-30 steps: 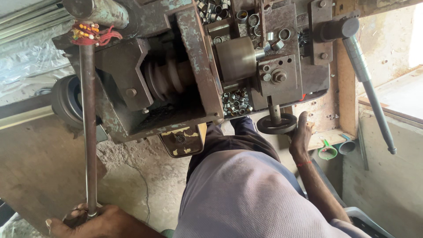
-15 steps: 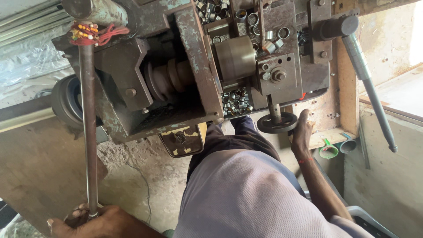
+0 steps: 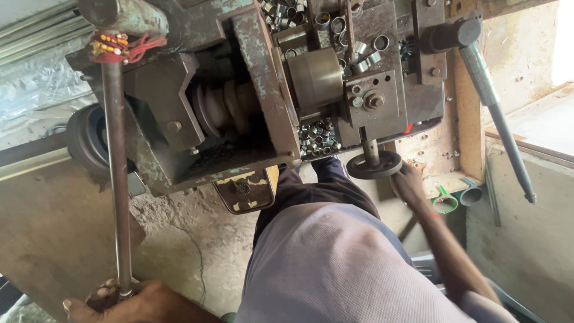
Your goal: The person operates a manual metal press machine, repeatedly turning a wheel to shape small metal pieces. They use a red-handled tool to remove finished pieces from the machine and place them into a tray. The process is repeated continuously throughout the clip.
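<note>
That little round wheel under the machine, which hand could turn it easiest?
The right hand. It already rests against the rim of the small black handwheel. The left hand is far across, wrapped around the bottom end of the long metal lever, so it would have to let go first.

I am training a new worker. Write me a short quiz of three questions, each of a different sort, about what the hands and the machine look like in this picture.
1. True or false: the left hand grips the lower end of the long lever.
2. What does the right hand touch? A) the round handwheel; B) the green funnel; C) the slanted steel handle.
3. Fill in: the small metal rings lie in a heap just ______ the brass-coloured drum.

Key: 1 true; 2 A; 3 below.
</note>
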